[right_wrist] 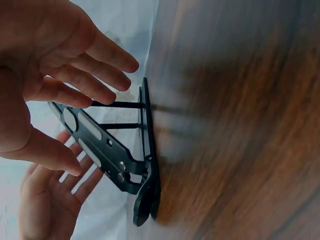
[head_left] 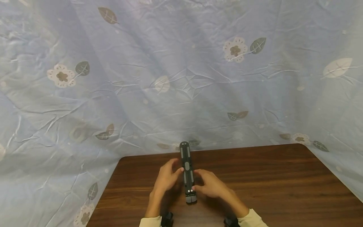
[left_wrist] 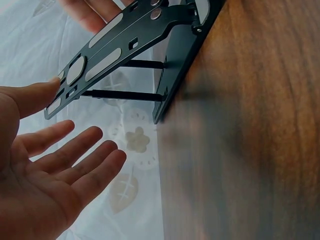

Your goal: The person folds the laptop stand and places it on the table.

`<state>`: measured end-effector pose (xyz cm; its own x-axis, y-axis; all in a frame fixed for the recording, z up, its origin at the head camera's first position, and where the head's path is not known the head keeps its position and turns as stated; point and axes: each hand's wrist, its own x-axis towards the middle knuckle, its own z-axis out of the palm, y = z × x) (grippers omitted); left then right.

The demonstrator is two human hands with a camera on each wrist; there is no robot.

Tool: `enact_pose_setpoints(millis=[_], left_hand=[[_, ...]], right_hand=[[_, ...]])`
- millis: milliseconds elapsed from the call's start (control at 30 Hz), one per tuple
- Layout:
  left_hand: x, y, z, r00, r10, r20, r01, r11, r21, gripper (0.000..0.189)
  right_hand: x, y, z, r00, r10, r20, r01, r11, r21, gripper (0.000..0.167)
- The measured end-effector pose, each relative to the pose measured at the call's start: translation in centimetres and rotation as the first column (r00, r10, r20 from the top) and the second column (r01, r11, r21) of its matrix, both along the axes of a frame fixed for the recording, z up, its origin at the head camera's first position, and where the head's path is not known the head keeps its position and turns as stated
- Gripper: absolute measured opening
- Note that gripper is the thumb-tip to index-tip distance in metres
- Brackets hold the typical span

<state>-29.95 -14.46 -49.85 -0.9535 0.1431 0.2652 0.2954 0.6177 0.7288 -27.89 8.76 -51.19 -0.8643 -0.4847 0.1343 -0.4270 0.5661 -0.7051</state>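
Observation:
A black folding laptop stand (head_left: 187, 166) with pale grey pads stands on the wooden table, its long arm pointing away from me. From the side, in the left wrist view, its sloping upper plate (left_wrist: 120, 36) is raised over a flat base (left_wrist: 176, 70) on two thin struts (left_wrist: 120, 95). My left hand (head_left: 165, 178) is at its left side, fingers spread and loose, the thumb tip right at the plate's edge. On the other side my right hand (head_left: 211, 186) has its fingers extended, with the thumb tip close to the stand's hinge end.
The dark wood-grain table (head_left: 269, 176) extends to both sides of the stand. Behind and around it hangs a pale blue sheet (head_left: 193, 110) printed with flowers and leaves. Light sleeves and dark wrist straps show at the bottom of the head view.

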Motion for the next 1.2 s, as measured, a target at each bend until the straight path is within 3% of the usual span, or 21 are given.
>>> enact_pose_setpoints(millis=[200, 533, 667, 767, 967, 1200], left_hand=[[-0.2, -0.1, 0.3, 0.999, -0.032, 0.007, 0.032, 0.999, 0.022, 0.058], [-2.1, 0.1, 0.7, 0.997, -0.053, -0.063, 0.056, 0.997, 0.048, 0.059], [-3.6, -0.1, 1.5, 0.988, -0.063, -0.141, 0.068, 0.997, 0.034, 0.058], [-4.7, -0.1, 2.2, 0.982, -0.100, -0.163, 0.107, 0.994, 0.032, 0.058], [-6.5, -0.1, 3.2, 0.977, -0.185, -0.108, 0.190, 0.981, 0.031, 0.059], [-7.9, -0.2, 3.5, 0.973, -0.219, -0.073, 0.222, 0.975, 0.026, 0.055]], right_hand=[[0.5, -0.4, 0.4, 0.999, 0.006, 0.035, -0.007, 1.000, 0.030, 0.079], [1.9, 0.2, -0.1, 0.996, -0.041, 0.083, 0.035, 0.997, 0.073, 0.083], [2.3, 0.1, 0.1, 0.995, -0.060, 0.077, 0.054, 0.995, 0.079, 0.085], [2.5, 0.0, 0.1, 0.994, -0.081, 0.076, 0.074, 0.994, 0.085, 0.084], [2.9, 0.0, -0.2, 0.992, -0.099, 0.074, 0.091, 0.990, 0.109, 0.082], [2.6, 0.0, -0.3, 0.995, -0.094, 0.033, 0.089, 0.986, 0.140, 0.079]])
